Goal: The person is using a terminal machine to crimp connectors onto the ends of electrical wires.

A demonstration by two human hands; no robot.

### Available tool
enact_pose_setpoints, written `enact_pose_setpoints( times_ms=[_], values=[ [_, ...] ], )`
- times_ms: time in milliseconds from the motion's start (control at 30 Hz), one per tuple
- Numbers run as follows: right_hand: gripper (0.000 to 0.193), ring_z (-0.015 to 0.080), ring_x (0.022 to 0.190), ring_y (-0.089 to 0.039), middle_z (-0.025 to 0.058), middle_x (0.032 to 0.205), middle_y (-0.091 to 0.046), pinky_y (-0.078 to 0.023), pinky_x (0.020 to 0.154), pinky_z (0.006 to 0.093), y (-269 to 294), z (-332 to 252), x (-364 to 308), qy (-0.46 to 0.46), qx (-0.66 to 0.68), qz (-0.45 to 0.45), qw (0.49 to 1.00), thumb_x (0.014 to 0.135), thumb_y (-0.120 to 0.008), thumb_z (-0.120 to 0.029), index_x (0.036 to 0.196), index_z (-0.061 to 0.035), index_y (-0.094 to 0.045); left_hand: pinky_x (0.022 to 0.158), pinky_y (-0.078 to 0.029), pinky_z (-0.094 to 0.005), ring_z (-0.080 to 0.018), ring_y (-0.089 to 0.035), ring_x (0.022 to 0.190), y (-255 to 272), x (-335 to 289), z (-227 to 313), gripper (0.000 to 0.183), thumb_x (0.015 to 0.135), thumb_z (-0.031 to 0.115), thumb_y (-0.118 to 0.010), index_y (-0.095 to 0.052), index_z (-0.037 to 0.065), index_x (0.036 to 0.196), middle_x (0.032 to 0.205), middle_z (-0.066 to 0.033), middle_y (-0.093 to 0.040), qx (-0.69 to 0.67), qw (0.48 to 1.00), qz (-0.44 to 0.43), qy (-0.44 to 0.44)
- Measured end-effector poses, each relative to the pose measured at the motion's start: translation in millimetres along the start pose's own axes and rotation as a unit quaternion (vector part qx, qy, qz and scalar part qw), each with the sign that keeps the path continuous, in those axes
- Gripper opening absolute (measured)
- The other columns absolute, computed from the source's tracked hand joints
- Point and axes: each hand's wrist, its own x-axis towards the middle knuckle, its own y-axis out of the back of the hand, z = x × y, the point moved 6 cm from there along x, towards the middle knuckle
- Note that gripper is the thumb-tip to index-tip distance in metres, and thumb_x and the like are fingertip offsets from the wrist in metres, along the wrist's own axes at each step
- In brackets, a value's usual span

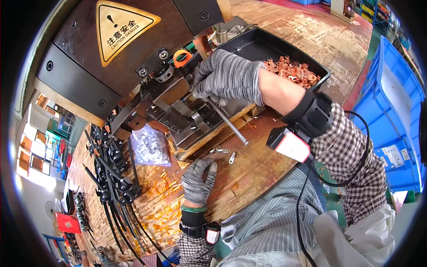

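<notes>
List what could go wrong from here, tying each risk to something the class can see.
Pinching: the gloved right hand is right at the machine's metal tooling, so fingers might be caught if parts moved.
Bumping: the metal rod slants out from beneath that hand, and its free end could be knocked.
Snagging: the black cable loops loosely beside the checkered right sleeve and might catch on something.
</notes>
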Motion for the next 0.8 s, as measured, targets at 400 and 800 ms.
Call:
enact_pose_setpoints(
  times_ms=[400, 800],
  values=[
    [0.015, 0.0106, 0.063, -0.055, 0.0072, 0.071, -0.062, -0.045, 0.06, 0.0245, -23, 12, -31, 0.111, 0.102, 0.242, 0.959, 0.077, -0.062, -0.011, 0.086, 0.002, -0.062, 0.066, -0.048, -0.0329, -0.0272, -0.06, 0.074, -1, -1, 2, 0.012, 0.077, 0.011, -0.062, -0.06, 0.004, 0.087, 0.082, -0.0123, -0.061, 0.017, 1.0, -0.013, -0.008],
    [0.029, 0.0297, 0.08, -0.057, 0.0186, 0.085, -0.06, -0.045, 0.072, 0.0354, -47, 12, -37, 0.099, -0.106, 0.413, 0.899, 0.089, -0.045, -0.023, 0.095, 0.0031, -0.056, 0.063, -0.047, -0.0343, -0.0281, -0.059, 0.069, 6, 3, 18, 0.013, 0.075, 0.011, -0.063, -0.059, 0.005, 0.086, 0.079, -0.0121, -0.06, 0.046, 0.995, 0.014, -0.089]
  ],
)
